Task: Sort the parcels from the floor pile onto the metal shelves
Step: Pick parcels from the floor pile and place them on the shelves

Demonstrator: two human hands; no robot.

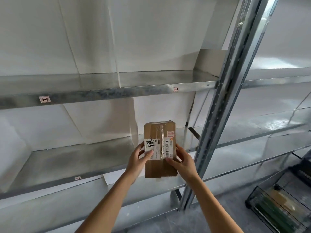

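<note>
1. The left hand (137,159) gripped the parcel (159,132) by its left edge, thumb pressed on the white label (152,148).
2. The right hand (183,161) gripped the right edge, thumb just below the barcode.
3. The parcel was held in the air before the middle shelf (75,157), over its front lip, near the post (218,115).
4. Black handwriting ran across the label.
5. Lower right, a black crate (277,207) sat on the floor.

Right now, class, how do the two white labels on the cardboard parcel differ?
The left label bears big handwritten black marks; the right label carries printed barcodes. The left hand rests its thumb on the left label; the right hand sets its thumb at the right label's lower edge. Both are white, stuck on the parcel.
</note>
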